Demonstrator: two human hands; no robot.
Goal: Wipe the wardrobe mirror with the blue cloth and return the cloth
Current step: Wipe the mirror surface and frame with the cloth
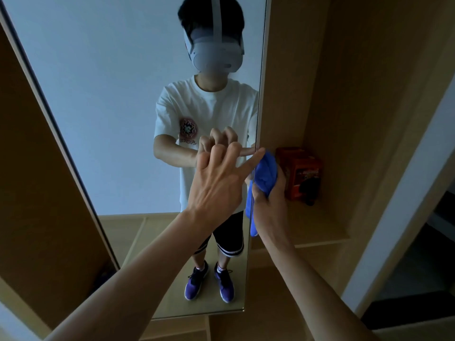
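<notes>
The tall wardrobe mirror (110, 107) fills the left and middle of the head view and reflects a person in a white T-shirt. My left hand (219, 178) is raised in front of the glass, its index finger stretched out to the mirror's right edge and the other fingers bent. My right hand (270, 200) grips the bunched blue cloth (264, 173) just right of that edge, at the open wooden shelf. A tail of the cloth hangs down below my fist.
A red box (301, 175) stands on the wooden shelf (320, 232) right behind the cloth. Wooden wardrobe panels (357, 94) flank the mirror on both sides. A white door frame (406, 193) and a dark doorway lie at the far right.
</notes>
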